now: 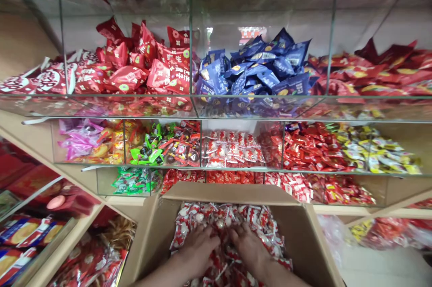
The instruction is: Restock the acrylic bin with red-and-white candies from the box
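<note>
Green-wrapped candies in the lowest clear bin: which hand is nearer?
Left. Left hand sits below-right of the green-wrapped candies; right hand is farther right. Both rest on red-and-white wrapped candies in the brown cardboard box.

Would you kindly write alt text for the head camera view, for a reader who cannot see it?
A person's left hand and right hand press side by side into red-and-white wrapped sweets filling an open cardboard box. Behind the box rise tiered clear bins of wrapped sweets, with red packets and blue packets in the upper tier.
</note>
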A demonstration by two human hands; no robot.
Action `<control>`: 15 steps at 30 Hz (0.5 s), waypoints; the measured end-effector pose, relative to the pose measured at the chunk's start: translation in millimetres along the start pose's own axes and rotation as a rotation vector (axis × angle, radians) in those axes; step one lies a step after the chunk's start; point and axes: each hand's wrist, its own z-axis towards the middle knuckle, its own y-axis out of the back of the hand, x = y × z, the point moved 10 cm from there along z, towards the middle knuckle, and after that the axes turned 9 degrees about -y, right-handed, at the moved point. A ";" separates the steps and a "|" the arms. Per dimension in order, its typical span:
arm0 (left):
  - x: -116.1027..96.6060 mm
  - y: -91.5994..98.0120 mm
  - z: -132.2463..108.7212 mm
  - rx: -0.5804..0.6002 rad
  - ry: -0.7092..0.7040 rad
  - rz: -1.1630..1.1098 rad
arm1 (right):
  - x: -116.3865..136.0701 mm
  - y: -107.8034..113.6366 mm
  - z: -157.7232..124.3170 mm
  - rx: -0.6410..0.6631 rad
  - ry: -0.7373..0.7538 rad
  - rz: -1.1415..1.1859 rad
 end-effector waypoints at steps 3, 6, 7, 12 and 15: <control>6.3 -7.6 -1.5 0.010 0.019 -0.077 | -11.7 6.7 4.7 0.007 -0.078 -0.013; 12.8 -4.3 -1.7 -0.013 0.059 -0.130 | -23.1 22.2 5.3 0.024 -0.137 0.046; 13.0 1.2 -1.4 -0.041 0.067 -0.167 | -25.5 29.9 3.6 0.023 -0.150 0.087; -9.2 43.1 1.9 -0.243 -0.006 -0.589 | -30.8 80.6 -17.0 -0.051 -0.181 0.678; -23.7 50.3 8.6 -0.275 0.029 -0.963 | -28.2 97.3 -27.8 -0.027 -0.165 1.272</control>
